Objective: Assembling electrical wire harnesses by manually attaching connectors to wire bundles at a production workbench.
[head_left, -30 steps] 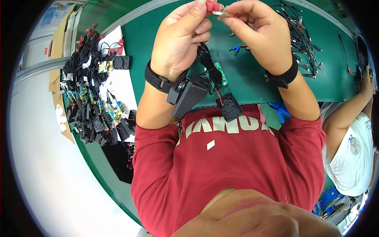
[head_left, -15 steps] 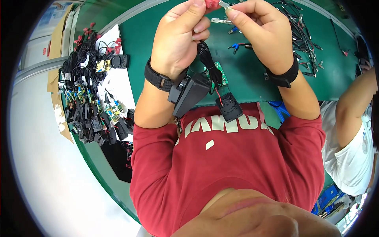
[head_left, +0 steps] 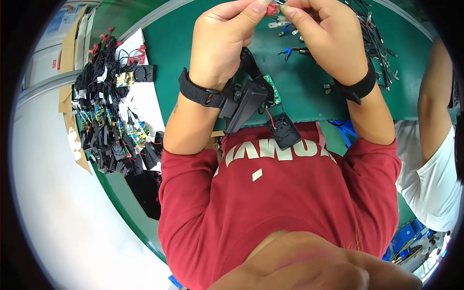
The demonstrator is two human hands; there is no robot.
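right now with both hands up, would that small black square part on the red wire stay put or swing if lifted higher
Probably swing: the small black square part hangs free on a thin red wire, which looks floppy. It seems light, since the wire alone carries it below the left hand.

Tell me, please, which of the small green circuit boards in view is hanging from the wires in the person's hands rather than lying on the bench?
It is the green circuit board dangling below the left hand, beside the black housing. The other boards lie in the pile of parts at the left.

Dark red long-sleeved shirt (head_left: pixel 290 203), pale chest lettering; black strap on each wrist; hands bare.
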